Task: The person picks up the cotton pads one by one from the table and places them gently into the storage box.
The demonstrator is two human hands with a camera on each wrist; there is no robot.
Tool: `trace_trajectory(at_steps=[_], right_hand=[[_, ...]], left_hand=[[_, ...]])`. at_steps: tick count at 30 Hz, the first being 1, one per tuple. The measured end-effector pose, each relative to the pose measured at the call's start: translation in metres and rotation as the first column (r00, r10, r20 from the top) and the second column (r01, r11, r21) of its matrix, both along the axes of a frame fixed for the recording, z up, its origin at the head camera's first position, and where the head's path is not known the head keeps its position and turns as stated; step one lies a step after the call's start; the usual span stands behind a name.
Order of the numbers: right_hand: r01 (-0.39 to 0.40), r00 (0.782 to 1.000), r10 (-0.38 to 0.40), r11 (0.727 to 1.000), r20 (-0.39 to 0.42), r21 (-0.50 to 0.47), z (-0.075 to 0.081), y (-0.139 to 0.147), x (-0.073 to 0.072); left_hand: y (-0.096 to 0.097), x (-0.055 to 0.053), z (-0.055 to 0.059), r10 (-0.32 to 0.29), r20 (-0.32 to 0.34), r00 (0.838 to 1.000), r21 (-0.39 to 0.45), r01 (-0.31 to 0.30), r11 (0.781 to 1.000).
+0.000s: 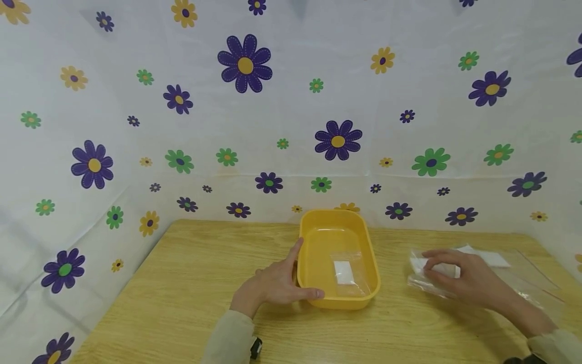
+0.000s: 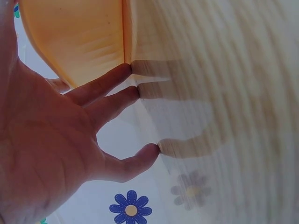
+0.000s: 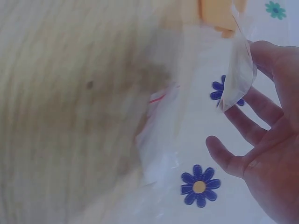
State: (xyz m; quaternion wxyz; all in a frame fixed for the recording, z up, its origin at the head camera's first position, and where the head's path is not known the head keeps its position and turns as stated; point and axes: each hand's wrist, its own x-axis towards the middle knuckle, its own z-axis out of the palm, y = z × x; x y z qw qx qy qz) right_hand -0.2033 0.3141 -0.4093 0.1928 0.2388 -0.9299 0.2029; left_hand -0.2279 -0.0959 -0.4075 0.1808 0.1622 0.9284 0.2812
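Note:
A yellow plastic tray sits on the wooden table, with a clear bag holding a white rectangle lying inside. My left hand rests at the tray's near left corner, thumb along the front and index finger up the left side. In the left wrist view, other fingers of that left hand are spread, their tips touching the table. To the right of the tray, my right hand pinches a clear plastic bag with something white in it between thumb and fingers.
More clear bags with white contents lie on the table beyond and right of my right hand. One has a red strip. A white flower-print cloth stands behind and along the sides.

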Motion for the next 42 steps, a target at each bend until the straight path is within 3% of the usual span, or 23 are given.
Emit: trace_trajectory(at_steps=[17,24,33,42], right_hand=[[-0.099,0.995,0.098,0.993,-0.013,-0.07,0.03,-0.034,0.0],[-0.102,0.995,0.103,0.989,-0.004,-0.102,0.035,-0.052,-0.004],[-0.065,0.997,0.066,0.997,0.028,-0.041,0.038,-0.072,-0.014],[-0.112,0.992,0.116,0.991,0.057,-0.071,0.042,-0.091,-0.024]], left_hand=[[0.001,-0.002,-0.003,-0.012,0.013,1.0,0.053,0.011,0.999],[0.0,-0.003,-0.004,-0.013,0.01,1.0,0.052,0.013,0.999],[0.0,-0.003,-0.004,-0.006,0.003,1.0,0.035,0.006,0.999],[0.0,-0.003,-0.004,-0.011,0.001,1.0,0.034,0.011,0.999]])
